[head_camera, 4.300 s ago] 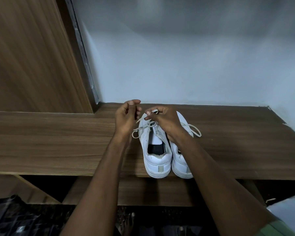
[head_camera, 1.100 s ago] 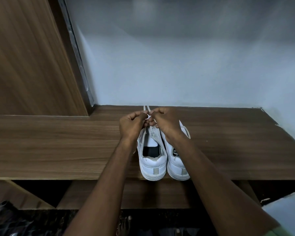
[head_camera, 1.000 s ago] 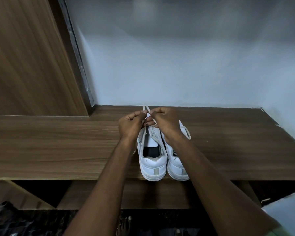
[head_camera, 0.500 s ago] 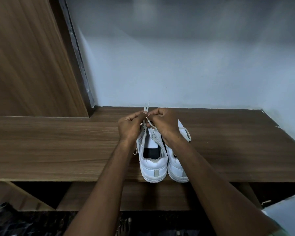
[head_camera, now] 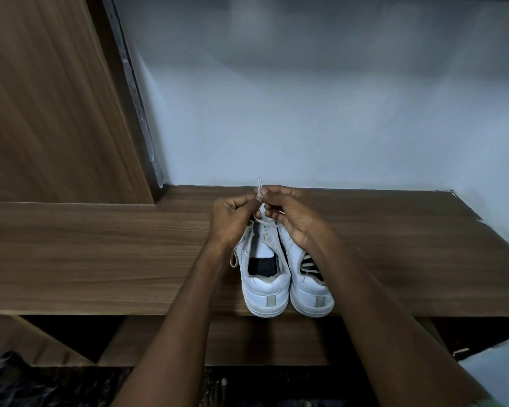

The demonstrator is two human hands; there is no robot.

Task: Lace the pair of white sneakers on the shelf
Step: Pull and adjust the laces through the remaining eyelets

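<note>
Lace ends (head_camera: 259, 188) pinched between hands.

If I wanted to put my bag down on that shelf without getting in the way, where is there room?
The wooden shelf lies bare from the wooden panel to the left sneaker, and from the right sneaker to the shelf's right end. The middle is crowded: the left hand and right hand pinch the lace ends over the shoes.
</note>
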